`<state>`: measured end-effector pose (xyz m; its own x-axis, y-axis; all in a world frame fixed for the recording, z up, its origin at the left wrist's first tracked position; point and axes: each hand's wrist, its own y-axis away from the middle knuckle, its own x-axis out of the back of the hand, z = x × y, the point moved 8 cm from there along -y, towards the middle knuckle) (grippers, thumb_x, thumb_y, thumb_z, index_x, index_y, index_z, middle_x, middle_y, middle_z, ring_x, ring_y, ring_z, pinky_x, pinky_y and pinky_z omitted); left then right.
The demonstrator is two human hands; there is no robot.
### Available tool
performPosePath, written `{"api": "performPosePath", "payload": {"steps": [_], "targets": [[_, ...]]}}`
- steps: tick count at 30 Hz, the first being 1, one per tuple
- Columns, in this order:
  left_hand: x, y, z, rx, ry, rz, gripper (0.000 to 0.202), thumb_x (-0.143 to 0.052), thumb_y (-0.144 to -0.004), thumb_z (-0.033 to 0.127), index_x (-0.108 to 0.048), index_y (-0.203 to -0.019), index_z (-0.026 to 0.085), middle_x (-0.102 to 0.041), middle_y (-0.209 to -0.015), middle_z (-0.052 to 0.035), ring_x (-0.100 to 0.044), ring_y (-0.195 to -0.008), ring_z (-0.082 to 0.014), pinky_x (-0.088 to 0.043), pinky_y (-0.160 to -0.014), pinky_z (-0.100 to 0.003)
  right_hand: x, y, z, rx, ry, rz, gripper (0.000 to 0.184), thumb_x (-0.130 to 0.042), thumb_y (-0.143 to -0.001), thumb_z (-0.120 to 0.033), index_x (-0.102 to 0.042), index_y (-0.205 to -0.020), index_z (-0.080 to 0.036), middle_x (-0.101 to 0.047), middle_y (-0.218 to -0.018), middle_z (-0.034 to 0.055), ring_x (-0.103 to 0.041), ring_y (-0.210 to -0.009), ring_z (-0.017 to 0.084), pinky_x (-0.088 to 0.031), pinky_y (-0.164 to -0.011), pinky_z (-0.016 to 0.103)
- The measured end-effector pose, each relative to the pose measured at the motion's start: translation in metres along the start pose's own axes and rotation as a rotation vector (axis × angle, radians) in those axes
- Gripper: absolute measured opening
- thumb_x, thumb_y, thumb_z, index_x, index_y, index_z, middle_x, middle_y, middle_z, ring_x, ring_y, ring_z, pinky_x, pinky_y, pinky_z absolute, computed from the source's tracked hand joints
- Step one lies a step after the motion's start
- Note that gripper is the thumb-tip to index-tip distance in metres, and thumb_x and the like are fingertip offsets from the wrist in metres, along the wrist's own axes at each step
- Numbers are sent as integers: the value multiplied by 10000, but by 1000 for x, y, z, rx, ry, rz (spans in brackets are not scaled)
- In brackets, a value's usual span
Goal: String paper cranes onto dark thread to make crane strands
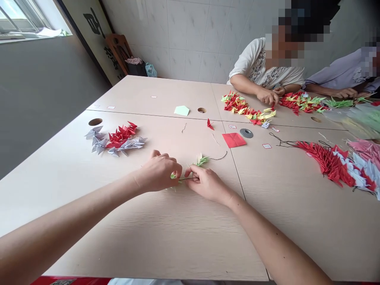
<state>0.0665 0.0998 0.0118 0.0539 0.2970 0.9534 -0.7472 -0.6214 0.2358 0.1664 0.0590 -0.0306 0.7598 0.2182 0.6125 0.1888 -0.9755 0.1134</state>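
My left hand (pixel 160 171) is closed in a pinch on a small green folded paper piece (pixel 173 176), just above the pale wooden table (pixel 166 237). My right hand (pixel 204 183) pinches a thin dark thread or needle (pixel 187 179) that runs from the green piece toward it. The two hands almost touch. A few more green paper cranes (pixel 203 160) lie strung on the dark thread just beyond my right hand.
A heap of red and grey cranes (pixel 117 138) lies at left. A red folded sheet (pixel 234 139), a grey ring (pixel 246 133) and a green sheet (pixel 181 110) lie mid-table. Long crane strings (pixel 335 162) fill the right. Two people work across the table on red and yellow cranes (pixel 246 109).
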Motion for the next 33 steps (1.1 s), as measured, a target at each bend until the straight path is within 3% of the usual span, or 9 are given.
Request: {"api": "performPosePath", "payload": {"steps": [4, 12, 15, 19, 24, 30, 33], "targets": [[1, 0, -2, -7, -6, -2, 79, -594, -736, 243, -670, -715, 251, -700, -822, 3, -586, -851, -209, -260, -824, -406, 4, 2, 2, 43, -12, -2, 85, -492, -812, -192, -489, -736, -230, -446, -536, -91, -402, -515, 86, -300, -508, 199], [0, -5, 3, -22, -39, -26, 90, -602, -731, 283, -659, -675, 241, -686, -785, -9, -588, -851, -226, -252, -848, -429, 5, 1, 0, 30, 65, 41, 96, -510, -754, -141, -482, -704, -218, -447, -536, -85, -398, -513, 82, -281, -510, 205], [6, -3, -1, 0, -6, -64, 201, -605, -762, 443, -658, -815, 257, -696, -838, -8, -591, -859, -228, -262, -858, -418, 6, 0, -1, 12, 104, 66, 86, -519, -772, -157, -494, -716, -217, -469, -555, -81, -403, -517, 80, -277, -523, 210], [6, 10, -11, 5, 37, -131, 541, -698, -649, 595, -591, -1101, 319, -689, -961, -1, -598, -898, -250, -286, -834, -372, 6, 1, -3, 15, 114, 61, 86, -532, -775, -152, -508, -726, -219, -489, -574, -79, -416, -528, 79, -281, -541, 212], [-5, 19, -7, 6, -12, -32, 412, -723, -709, 445, -591, -1075, 313, -677, -1025, -2, -601, -946, -253, -276, -868, -395, 5, 1, -6, 22, 143, 51, 102, -540, -760, -131, -505, -718, -216, -471, -558, -78, -413, -529, 83, -266, -535, 219], [-15, 17, 5, 35, -68, 95, 446, -713, -699, 551, -602, -1020, 261, -649, -1051, -39, -577, -945, -269, -253, -908, -471, 4, 2, -3, 60, 87, 24, 79, -548, -762, -143, -558, -752, -221, -553, -633, -59, -477, -578, 91, -305, -538, 212], [-15, 20, 3, 41, -67, 107, 429, -707, -705, 555, -616, -991, 249, -648, -1041, -42, -571, -926, -258, -243, -918, -479, 26, 4, -4, 124, -19, 105, 71, -555, -795, -180, -608, -826, -217, -598, -703, -43, -480, -563, 81, -326, -538, 210]]}}
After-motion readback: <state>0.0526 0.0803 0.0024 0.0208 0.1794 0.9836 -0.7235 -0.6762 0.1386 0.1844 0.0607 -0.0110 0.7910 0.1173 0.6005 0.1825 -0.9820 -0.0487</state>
